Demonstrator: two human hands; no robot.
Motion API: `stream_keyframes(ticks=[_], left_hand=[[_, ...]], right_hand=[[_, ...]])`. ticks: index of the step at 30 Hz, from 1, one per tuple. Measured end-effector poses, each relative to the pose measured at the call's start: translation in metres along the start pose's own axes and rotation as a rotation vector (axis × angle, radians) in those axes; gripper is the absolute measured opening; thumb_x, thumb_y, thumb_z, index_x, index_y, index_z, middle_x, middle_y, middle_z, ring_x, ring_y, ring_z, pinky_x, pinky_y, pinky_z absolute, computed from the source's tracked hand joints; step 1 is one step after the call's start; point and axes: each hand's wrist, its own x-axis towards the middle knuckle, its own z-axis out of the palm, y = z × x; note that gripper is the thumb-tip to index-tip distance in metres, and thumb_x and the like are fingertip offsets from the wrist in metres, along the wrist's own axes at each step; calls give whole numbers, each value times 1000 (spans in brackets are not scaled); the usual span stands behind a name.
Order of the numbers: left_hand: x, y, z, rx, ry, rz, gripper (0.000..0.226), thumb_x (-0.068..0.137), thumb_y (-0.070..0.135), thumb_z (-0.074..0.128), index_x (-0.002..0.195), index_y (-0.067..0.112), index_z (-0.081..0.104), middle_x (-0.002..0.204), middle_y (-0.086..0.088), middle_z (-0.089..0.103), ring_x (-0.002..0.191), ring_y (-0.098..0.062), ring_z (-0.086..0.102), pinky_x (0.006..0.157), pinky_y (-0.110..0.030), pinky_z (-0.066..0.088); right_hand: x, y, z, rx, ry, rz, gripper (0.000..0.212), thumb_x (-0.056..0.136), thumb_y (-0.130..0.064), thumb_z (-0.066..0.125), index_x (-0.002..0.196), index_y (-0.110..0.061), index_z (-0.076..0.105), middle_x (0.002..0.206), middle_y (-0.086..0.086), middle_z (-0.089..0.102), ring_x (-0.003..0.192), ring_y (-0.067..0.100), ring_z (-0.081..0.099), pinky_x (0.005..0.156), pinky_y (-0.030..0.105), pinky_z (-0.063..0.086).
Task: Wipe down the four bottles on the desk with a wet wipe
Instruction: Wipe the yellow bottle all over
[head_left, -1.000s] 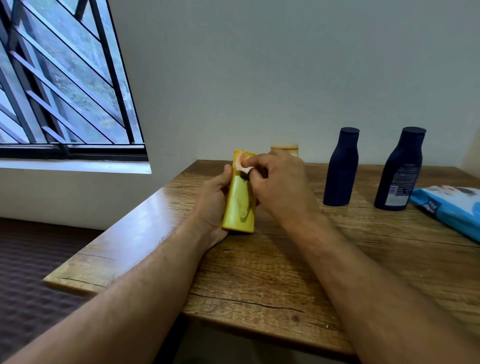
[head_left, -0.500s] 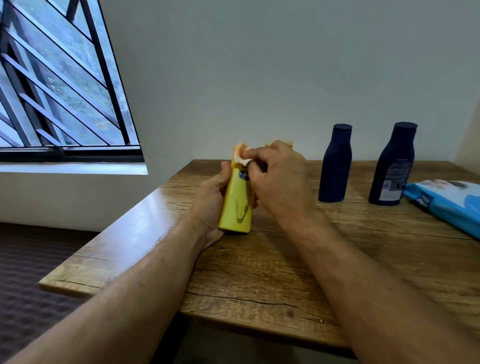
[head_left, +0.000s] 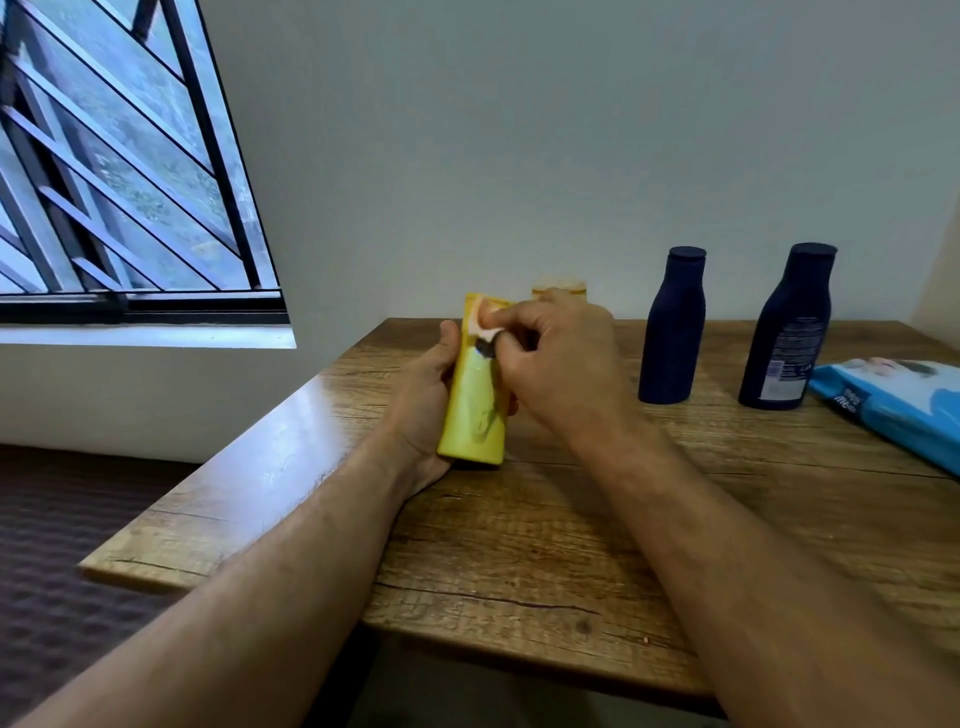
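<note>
The yellow bottle stands near the middle of the wooden desk, tipped a little, with its bottom down on the wood; it is the thing to place the rest by. The left hand is on the bottle's left side; its thumb lies along the near left edge and the fingers curl round the back, so it grips the bottle. The right hand is on the bottle's right side; its fingers are bent and pinch a small white wet wipe against the top front of the bottle. Just behind the yellow bottle, past the right hand, the top of a second yellow bottle peeks out; the rest of it is hidden. To the right of the yellow bottle stand two dark blue bottles, both upright; the nearer one is plain, and the far one shows a label. Farther right lies a blue wipes pack, flat on the desk.
</note>
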Motion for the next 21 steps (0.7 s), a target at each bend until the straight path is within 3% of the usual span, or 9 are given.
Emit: stream_keyframes(ticks=[3,5,7,9,11,14,17,19,21], left_hand=[[-3,2,1,17,-15,16,46,103,43,42,97,14,77,88,-10,72,75,-21,67,72,-35,53],[-4,5,-1,-25,21,2,44,101,43,46,99,9,74,90,-13,72,81,-25,70,79,-38,55],[-3,8,-4,-66,87,9,47,102,46,43,96,6,68,82,-15,70,72,-25,71,70,-36,60],[-1,9,-6,-99,137,12,51,104,47,40,93,4,64,75,-16,67,64,-25,69,61,-33,60],[-1,8,-5,-104,149,1,50,104,46,40,95,4,65,77,-16,68,65,-25,70,61,-32,61],[-3,6,-3,-45,106,-30,44,104,41,43,104,5,69,89,-15,73,78,-25,73,73,-37,61],[-5,5,-1,19,98,-35,38,105,37,45,107,7,70,87,-11,75,72,-20,72,68,-33,60],[-5,5,-1,33,136,-33,40,106,38,44,106,8,70,86,-10,74,71,-19,70,69,-33,57],[-4,7,-3,-5,176,-36,44,107,41,41,106,7,69,88,-12,74,78,-23,71,76,-37,57]], right_hand=[[1,3,0,67,-9,49,18,89,-25,65,103,-25,77,83,-5,59,70,7,55,61,18,46],[-6,4,-2,76,-184,14,14,89,-31,67,96,-27,79,81,-12,61,66,2,57,60,14,44],[-15,2,-4,111,-431,-19,13,86,-26,69,92,-26,80,88,-13,68,74,1,63,67,14,50],[-19,0,-5,163,-557,-17,15,82,-18,69,90,-24,80,102,-10,72,91,8,68,78,26,59],[-16,1,-3,163,-514,-31,19,79,-13,68,89,-24,80,98,-9,74,85,8,68,72,26,60],[-8,2,-1,106,-261,21,16,85,-22,68,96,-28,79,83,-12,68,64,0,59,56,14,45],[0,4,0,164,-25,101,18,90,-23,66,105,-27,76,91,-5,70,70,4,62,61,15,52],[0,3,-1,193,-53,125,19,89,-18,67,103,-26,77,93,-5,70,73,4,63,62,11,50],[-5,-2,-3,200,-205,104,19,86,-16,68,96,-28,78,89,-9,70,74,6,65,65,19,56]])
